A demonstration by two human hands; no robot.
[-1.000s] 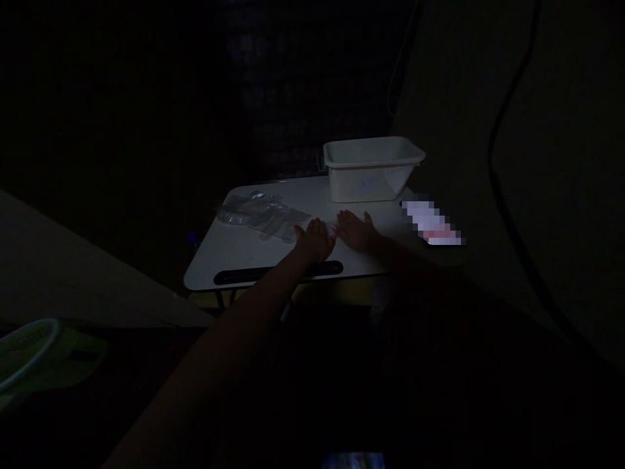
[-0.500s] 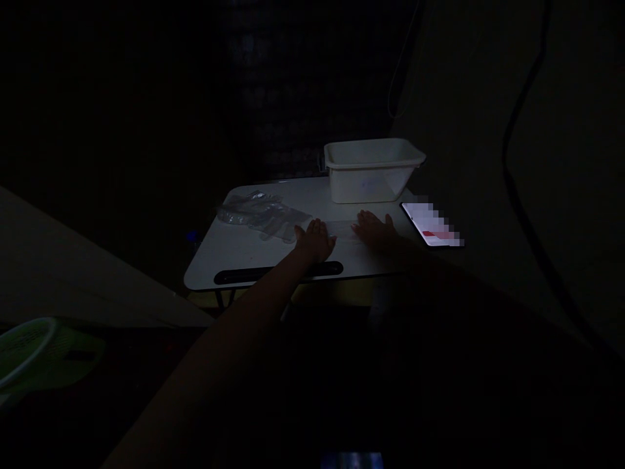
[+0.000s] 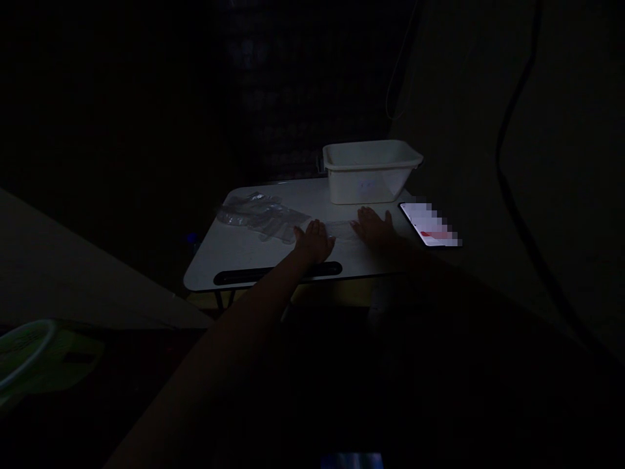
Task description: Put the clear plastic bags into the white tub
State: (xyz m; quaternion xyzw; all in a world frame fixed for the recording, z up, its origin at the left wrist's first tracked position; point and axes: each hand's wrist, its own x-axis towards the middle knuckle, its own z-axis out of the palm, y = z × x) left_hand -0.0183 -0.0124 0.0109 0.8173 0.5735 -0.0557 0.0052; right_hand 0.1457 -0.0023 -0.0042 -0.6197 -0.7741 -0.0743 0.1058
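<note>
A clear, crinkled plastic sheet or bag [image 3: 266,216] lies across the white folding table [image 3: 273,257], bunched at the left and flatter toward the right. My left hand [image 3: 314,242] rests flat on its middle part, fingers stretched out. On the right end of the plastic lies my right hand [image 3: 375,229], its fingers spread and palm down. Between the two hands a smooth strip of the plastic shows. The room is dark, so the plastic's exact edges are hard to make out.
Behind my hands stands a white plastic tub [image 3: 368,185]. A lit phone or tablet [image 3: 424,225] lies at the table's right edge. A black slot [image 3: 234,277] runs along the front. A green basket [image 3: 73,365] is at lower left, and a dark cable [image 3: 508,182] hangs right.
My right hand has shifted very slightly, and its fingers still lie on the plastic. My left hand stays in place. The whole view has moved a little.
</note>
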